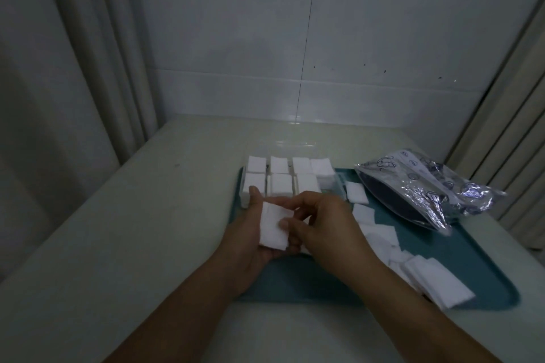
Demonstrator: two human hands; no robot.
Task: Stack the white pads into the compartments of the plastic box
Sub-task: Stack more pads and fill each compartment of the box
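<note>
A clear plastic box [243, 186] with white pads filling its compartments stands at the far left of a teal tray [460, 247]. Just in front of the box, my left hand [250, 233] lies palm up and holds a small stack of white pads [272, 225] in its fingers. My right hand [321, 224] comes in from the right, its thumb and curled fingers pinching the stack's right edge. Several loose white pads [436, 280] lie scattered along the tray's middle and right side, from one pad [356, 192] beside the box down to the near right.
A crinkled clear plastic bag [427, 186] with a dark lining lies on the tray's far right corner. The tray sits on a pale table [118, 230] against a tiled wall. Curtains hang at the left and at the right.
</note>
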